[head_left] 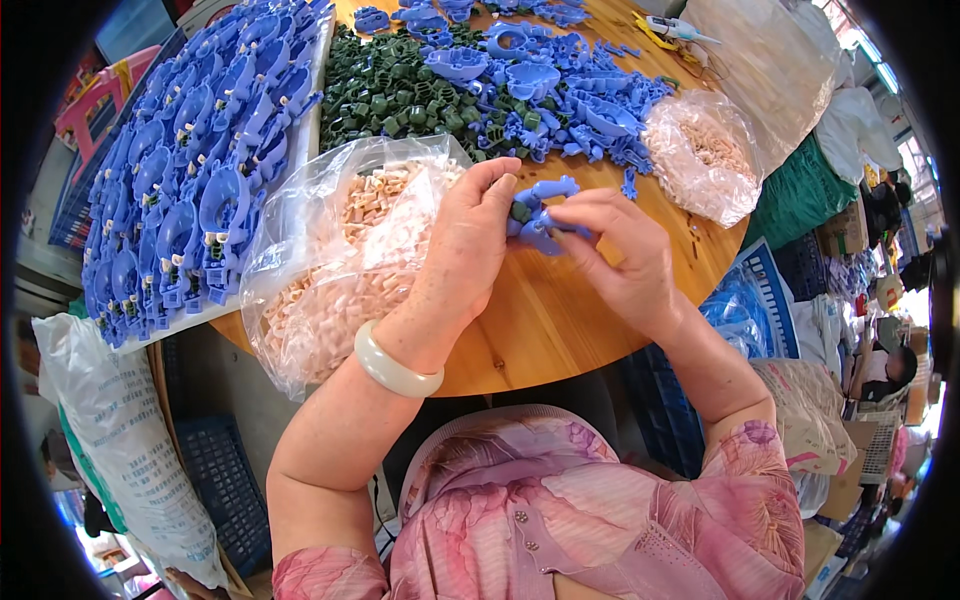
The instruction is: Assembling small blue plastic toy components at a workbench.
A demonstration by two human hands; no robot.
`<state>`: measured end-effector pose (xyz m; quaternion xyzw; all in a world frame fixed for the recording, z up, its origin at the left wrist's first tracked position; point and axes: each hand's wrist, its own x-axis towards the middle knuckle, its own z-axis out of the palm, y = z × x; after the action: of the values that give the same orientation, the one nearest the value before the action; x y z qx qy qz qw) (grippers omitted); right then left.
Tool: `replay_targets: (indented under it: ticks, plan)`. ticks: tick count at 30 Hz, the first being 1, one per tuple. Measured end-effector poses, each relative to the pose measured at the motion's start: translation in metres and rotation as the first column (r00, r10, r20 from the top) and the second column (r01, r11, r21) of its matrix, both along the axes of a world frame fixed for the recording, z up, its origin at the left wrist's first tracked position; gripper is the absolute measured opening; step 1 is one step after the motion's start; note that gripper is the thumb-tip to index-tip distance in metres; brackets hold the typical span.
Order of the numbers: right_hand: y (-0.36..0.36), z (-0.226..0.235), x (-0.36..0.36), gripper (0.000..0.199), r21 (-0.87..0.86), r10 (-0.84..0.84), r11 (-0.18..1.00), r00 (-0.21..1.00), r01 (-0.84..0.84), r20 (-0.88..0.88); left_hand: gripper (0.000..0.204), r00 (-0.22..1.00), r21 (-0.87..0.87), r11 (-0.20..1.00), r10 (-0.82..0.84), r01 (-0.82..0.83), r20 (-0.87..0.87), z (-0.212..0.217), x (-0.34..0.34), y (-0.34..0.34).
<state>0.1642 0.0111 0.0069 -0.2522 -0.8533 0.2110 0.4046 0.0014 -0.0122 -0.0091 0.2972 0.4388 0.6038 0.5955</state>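
Observation:
Over the near part of the round wooden table, my left hand (472, 228) grips a small blue plastic toy part (541, 240) with a dark green piece (521, 212) set in it. My right hand (622, 240) is closed on the other side of the same part, thumb and forefinger pinched at its edge. Whether a tiny piece sits between those fingertips is too small to tell. Beside my left forearm lies an open clear plastic bag (300, 235) full of small flesh-coloured pieces (335, 310).
Loose dark green pieces (385, 100) and blue parts (600, 95) are heaped on the table (560, 345). A white board (308, 100) at left carries rows of blue assemblies (180, 180). Another bag of flesh-coloured pieces (705, 150) lies right, near a glue gun (672, 28). Blue crates (225, 480) stand below.

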Motion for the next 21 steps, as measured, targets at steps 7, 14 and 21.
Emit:
replay_targets:
  ticks: [7,14,21]
  plan:
    - [0.0014,0.0021,0.0008,0.022,-0.081,0.018,0.996,0.998,-0.023,-0.063,0.024,1.0,-0.016,1.0,0.011,-0.011,-0.02,-0.0003,-0.0001,0.0002]
    - [0.0033,-0.0011,0.0011,0.022,-0.014,0.037,0.999,0.999,-0.037,0.004,0.023,1.0,-0.012,1.0,-0.001,0.001,-0.012,0.0008,0.0008,-0.0002]
    - [0.0084,0.0002,0.0063,0.027,0.197,0.019,0.979,0.992,-0.044,0.127,0.023,0.999,-0.011,1.0,0.005,-0.006,-0.05,-0.0039,0.001,0.0007]
